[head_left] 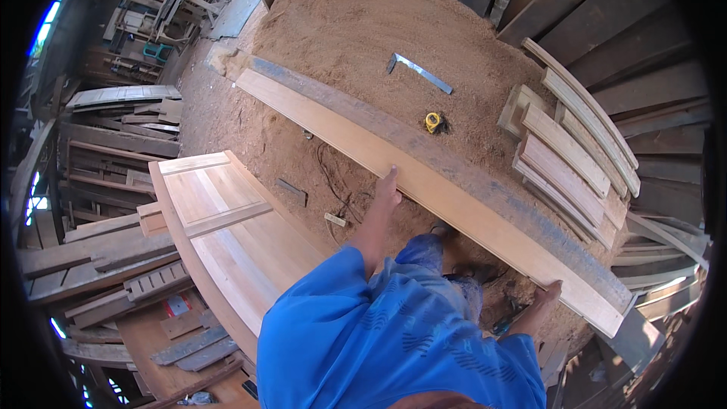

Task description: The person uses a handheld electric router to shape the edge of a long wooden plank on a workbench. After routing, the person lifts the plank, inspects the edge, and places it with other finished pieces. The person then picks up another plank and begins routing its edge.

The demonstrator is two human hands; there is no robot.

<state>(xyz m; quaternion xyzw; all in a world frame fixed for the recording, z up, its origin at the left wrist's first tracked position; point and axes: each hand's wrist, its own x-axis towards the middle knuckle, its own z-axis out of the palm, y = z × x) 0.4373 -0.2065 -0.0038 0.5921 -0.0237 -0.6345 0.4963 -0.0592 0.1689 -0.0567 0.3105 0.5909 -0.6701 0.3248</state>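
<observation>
- Gripping the near long edge of a light wooden plank (454, 201): the left hand (388, 188), closed on it around mid-length, one digit laid along the upper face, the other fingers largely hidden.
- Right hand (550, 293): closed on the same edge, closer to the plank's right end; exact finger placement too small to tell.
- Plank: long, pale, smooth-faced, slanting from upper left to lower right in front of the person; lies alongside a weathered timber beam (454, 157), grey-brown and scuffed, which shows along its far side.
- Try square (424, 76): metal blade, dark stock; lies on the sawdust (333, 23) beyond the beam.
- Tape measure (432, 121): yellow and black; on the sawdust, between the square and the beam.
- Panelled door (227, 250): pale wood, darker frame edge; left of the person, partly covered by the blue shirt (326, 333).
- Small dark angled tool (293, 191): on the ground between door and plank.
- Small pale block (334, 220): near that tool, left of the left forearm.
- Stacked pale boards (564, 151): several lengths, at right, beyond the beam.
- Dark wide boards (636, 38): ranged at upper right, behind the stack.
- Mixed timber offcuts (113, 265): piled along the left side, beyond the door.
</observation>
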